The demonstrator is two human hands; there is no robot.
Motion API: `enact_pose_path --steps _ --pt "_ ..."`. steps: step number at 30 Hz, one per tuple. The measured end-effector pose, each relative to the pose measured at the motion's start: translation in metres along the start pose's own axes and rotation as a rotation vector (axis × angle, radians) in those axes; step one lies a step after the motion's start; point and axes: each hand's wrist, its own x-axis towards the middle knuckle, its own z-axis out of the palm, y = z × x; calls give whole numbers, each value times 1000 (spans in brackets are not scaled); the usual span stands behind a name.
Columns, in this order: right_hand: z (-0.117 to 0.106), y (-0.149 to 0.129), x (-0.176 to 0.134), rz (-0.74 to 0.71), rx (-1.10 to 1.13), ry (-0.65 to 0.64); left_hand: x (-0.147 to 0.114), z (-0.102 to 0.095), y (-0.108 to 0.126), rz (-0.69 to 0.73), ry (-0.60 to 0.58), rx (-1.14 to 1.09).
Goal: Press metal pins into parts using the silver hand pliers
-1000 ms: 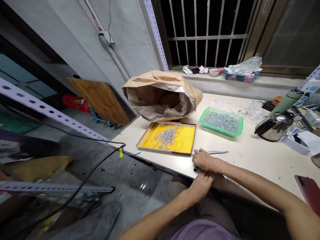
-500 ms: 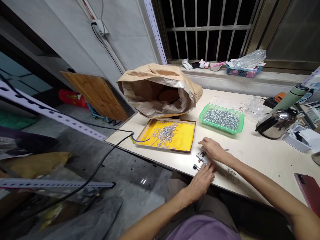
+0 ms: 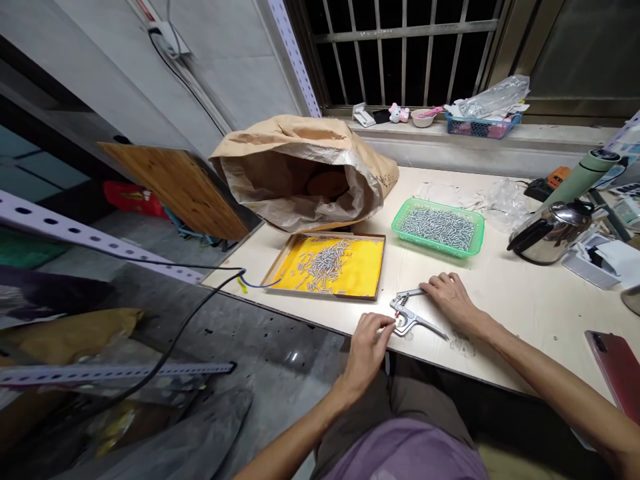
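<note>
Nearest, the left grip [image 3: 391, 324] has thumb and fingertips pinched together at the nose of a silver hand tool [image 3: 409, 319]; whether on the tool or a small piece, I cannot tell. Were the handles squeezed, those fingertips could be nipped; a hard push toward six o'clock could tip the tool off the worktop [image 3: 523, 313], whose near edge is close. The tool lies at two o'clock from the left grip and eight from the right grip [image 3: 450, 297], whose fingers meet the farther handle's end; any clench there is unclear. Beyond, a yellow-lined tray [image 3: 364, 265] sits at ten o'clock from the tool, a green basket [image 3: 479, 237] at one, a paper sack [image 3: 305, 139] at eleven.
</note>
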Motion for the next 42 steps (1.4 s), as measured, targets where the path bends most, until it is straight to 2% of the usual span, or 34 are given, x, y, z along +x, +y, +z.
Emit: enact_pose_path --steps 3,7,14,17,19,22,25,27,29,31,32,34,37,40,42 --pt "-2 -19 2 -172 -1 34 18 -9 -4 -215 -11 -121" --pt "-4 -42 15 -389 22 -66 24 -8 -12 -390 -19 -242" --pt "-3 -69 39 -446 6 -133 22 -8 -18 -638 -3 -427" --pt "0 -67 37 -484 13 -137 20 -11 -22 -686 5 -467" --pt "-1 -59 31 -506 104 -104 18 -13 -25 -700 -2 -481" --pt "-15 -39 24 -407 362 81 17 -12 -28 -717 -40 -506" --pt "-45 -10 30 -168 499 330 19 -7 -28 -759 -118 -524" --pt "-67 14 39 9 439 437 24 -3 -27 -791 -164 -514" --pt "-84 34 47 214 274 476 29 1 -25 -801 -203 -486" --pt "-90 44 46 373 111 442 34 4 -23 -790 -258 -456" --pt "-89 42 41 395 72 395 36 5 -22 -785 -291 -441" --pt "-78 29 24 315 107 256 41 5 -21 -782 -350 -411" --pt "-50 -8 -12 163 233 47 45 5 -21 -797 -411 -343" --pt "-22 -39 -40 172 206 -77 47 7 -22 -816 -465 -278" --pt "-10 -51 -49 204 194 -121 47 8 -22 -819 -490 -252"
